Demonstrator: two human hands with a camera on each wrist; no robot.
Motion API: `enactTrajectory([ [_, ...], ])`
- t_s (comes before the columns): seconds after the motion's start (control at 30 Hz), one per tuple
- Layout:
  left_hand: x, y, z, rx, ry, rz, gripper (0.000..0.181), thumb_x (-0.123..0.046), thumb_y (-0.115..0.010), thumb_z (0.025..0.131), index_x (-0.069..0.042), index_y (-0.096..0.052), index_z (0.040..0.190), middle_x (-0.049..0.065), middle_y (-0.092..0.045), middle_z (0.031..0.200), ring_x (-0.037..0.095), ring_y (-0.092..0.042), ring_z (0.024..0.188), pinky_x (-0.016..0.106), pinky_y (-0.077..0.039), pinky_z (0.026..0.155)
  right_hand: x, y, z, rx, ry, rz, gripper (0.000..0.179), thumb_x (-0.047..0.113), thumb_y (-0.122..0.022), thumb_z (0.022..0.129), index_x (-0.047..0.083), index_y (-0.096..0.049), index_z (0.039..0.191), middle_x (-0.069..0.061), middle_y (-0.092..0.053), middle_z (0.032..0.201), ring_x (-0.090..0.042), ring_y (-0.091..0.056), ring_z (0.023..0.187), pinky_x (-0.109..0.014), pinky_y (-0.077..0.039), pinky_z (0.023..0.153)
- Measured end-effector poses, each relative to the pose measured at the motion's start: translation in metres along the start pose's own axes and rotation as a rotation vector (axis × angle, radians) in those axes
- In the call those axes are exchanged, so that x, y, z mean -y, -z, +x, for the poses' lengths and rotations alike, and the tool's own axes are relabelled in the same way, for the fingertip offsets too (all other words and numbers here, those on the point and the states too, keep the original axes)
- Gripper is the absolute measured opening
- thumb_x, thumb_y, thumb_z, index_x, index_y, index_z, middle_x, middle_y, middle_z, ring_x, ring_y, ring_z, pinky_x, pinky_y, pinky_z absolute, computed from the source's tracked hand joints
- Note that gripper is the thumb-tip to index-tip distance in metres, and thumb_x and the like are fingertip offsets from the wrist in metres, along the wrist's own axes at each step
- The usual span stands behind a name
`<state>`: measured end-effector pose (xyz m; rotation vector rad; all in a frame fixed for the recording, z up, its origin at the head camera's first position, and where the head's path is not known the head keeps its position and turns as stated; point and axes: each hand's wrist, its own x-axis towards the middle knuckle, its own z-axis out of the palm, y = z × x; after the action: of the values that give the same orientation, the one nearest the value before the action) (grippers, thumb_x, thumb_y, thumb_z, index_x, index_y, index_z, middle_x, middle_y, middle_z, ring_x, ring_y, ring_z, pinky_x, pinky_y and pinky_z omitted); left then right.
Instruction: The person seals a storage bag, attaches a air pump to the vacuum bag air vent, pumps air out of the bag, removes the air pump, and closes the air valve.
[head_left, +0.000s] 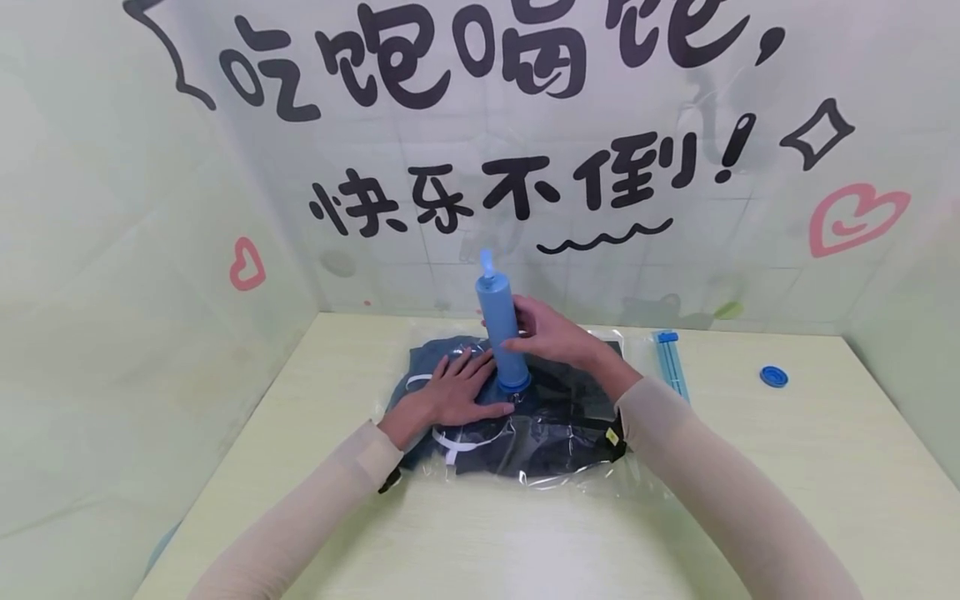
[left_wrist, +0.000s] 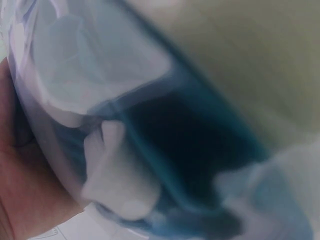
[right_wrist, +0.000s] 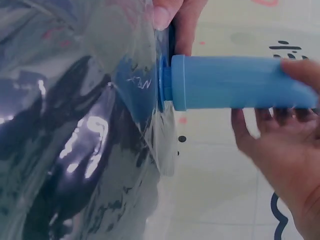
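The blue pump (head_left: 497, 329) stands nearly upright, its top tilted slightly left, its base on the clear plastic bag (head_left: 555, 450), which holds dark fabric. The right arm reaches in from the pump's right, and the right hand (head_left: 553, 332) grips the barrel, fingers and thumb curled round it. To the pump's left, the left hand (head_left: 455, 392) presses on the bag with fingers extended and thumb stretched toward the pump's base. Beside that base, pale lettering (right_wrist: 139, 82) on the bag is too small to read surely. Behind the pump, bold black writing on the backdrop (head_left: 375, 287) reads "吃饱喝饱," its top partly cropped, above "快乐不倒!" Well right of the pump lies a round blue cap (head_left: 773, 377).
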<state>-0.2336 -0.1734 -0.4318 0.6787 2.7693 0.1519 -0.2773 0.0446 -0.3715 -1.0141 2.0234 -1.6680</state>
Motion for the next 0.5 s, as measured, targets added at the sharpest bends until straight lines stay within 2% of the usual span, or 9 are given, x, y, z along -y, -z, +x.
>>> enactTrajectory([
  [0.13,-0.001,0.001,-0.001,0.001,0.001,0.004,0.093,-0.075,-0.042,0.095,-0.02,-0.013,0.165,0.0,-0.008,0.169,0.032,0.0,0.153,0.059,-0.003,0.118,-0.001,0.0,0.0,-0.031,0.014,-0.144,0.063,0.004,-0.073,0.094,-0.002,-0.042,0.149,-0.017,-0.054,0.143,-0.031,-0.058,0.123,-0.05,-0.047,0.1],
  [0.27,-0.003,0.002,-0.002,-0.006,-0.011,-0.004,0.093,-0.074,-0.043,0.096,-0.019,-0.015,0.164,0.001,-0.01,0.169,0.033,-0.001,0.153,0.06,-0.003,0.117,-0.002,-0.002,-0.002,-0.075,0.017,-0.207,0.061,0.007,-0.076,0.093,-0.003,-0.046,0.145,-0.017,-0.058,0.138,-0.03,-0.062,0.115,-0.05,-0.049,0.097],
  [0.5,-0.003,0.002,-0.003,-0.015,-0.014,-0.004,0.09,-0.07,-0.045,0.097,-0.018,-0.014,0.164,0.002,-0.01,0.169,0.034,0.0,0.153,0.061,-0.003,0.117,-0.002,-0.012,-0.005,-0.148,-0.001,-0.305,0.062,0.011,-0.077,0.093,-0.004,-0.045,0.144,-0.02,-0.058,0.132,-0.033,-0.062,0.113,-0.052,-0.051,0.094],
])
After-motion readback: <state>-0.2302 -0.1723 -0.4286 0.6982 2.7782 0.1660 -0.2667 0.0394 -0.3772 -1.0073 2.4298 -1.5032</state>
